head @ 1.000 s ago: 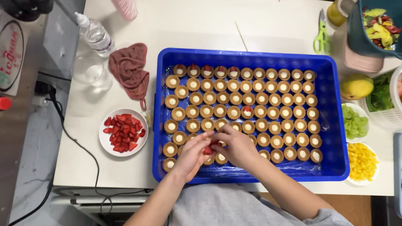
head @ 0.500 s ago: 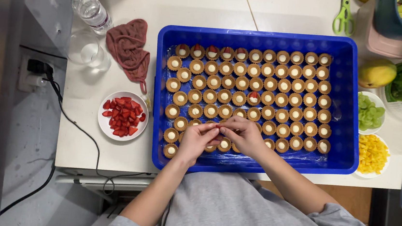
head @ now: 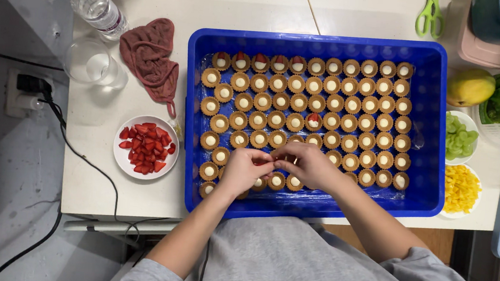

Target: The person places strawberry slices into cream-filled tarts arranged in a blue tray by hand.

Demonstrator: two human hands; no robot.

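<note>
Left hand [head: 242, 171] and right hand [head: 307, 165] together, fingers [head: 266, 158] pinched tip to tip, forearms angled from 7 and 5 o'clock.

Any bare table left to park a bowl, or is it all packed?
Free: white tabletop above the blue crate, between water bottle and green scissors; also a strip below the strawberry plate. Crowded: right side, with mango, grape dish, corn dish.
</note>
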